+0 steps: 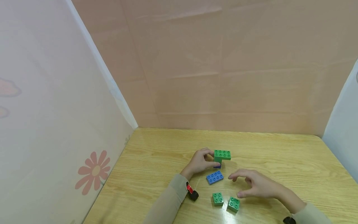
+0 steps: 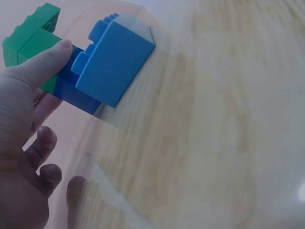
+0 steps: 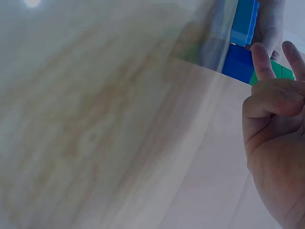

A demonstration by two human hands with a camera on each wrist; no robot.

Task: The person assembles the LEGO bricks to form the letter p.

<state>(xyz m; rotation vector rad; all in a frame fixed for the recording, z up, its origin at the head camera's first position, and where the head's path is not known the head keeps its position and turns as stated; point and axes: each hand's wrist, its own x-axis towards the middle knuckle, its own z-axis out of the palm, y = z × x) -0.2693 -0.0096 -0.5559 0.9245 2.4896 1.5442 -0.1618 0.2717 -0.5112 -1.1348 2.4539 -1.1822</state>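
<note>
My left hand (image 1: 199, 161) pinches a small stack of toy bricks between thumb and fingers. On top of the stack lies a long green brick (image 1: 222, 154) that juts out to the right; below it are a smaller green brick (image 2: 40, 45) and a dark blue brick (image 2: 76, 93) at the base. Just in front of the stack, a loose blue brick (image 1: 215, 177) lies studs up. My right hand (image 1: 258, 184) hovers to the right of that blue brick, fingers spread and slightly bent, with nothing in it.
Two square green bricks, a left one (image 1: 218, 199) and a right one (image 1: 233, 204), lie nearer on the wooden table (image 1: 156, 155). A hanging brown sheet (image 1: 195, 93) stands behind the table, and a pale flowered sheet (image 1: 56, 124) borders it at the left.
</note>
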